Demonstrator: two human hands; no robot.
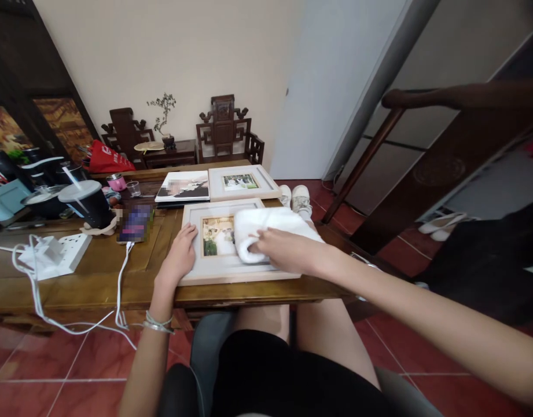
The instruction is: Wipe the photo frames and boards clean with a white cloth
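Pic frame (pixel 218 265) lies flat, face up, nr the table's close edge; long axis looks approx 9–3 o'clock, photo's top seemingly twd 12. L hand (pixel 182 255) lies loosely open on its 9 o'clock side, fingers tog., gripping nothing. R hand (pixel 283 249) is closed on a folded white cloth (pixel 275 223), pressed to the frame's 3 o'clock half; cloth's long axis also approx 9–3, looped fold twd 7.

Surface: brown wooden table (pixel 96 284). From the frame: 2nd frame (pixel 266 179) at 12, photo panel (pixel 171 179) at 11, lidded cup w/ straw (pixel 95 208) at 10, phone (pixel 136 225) on its cable and power strip (pixel 73 255) at 9.

Room: pale wall (pixel 231 46) and carved chair (pixel 225 124) at 12, white shoes (pixel 301 200) at 1–2, dark wooden rail (pixel 444 95) at 2, red floor tiles (pixel 27 399) at 7–8.
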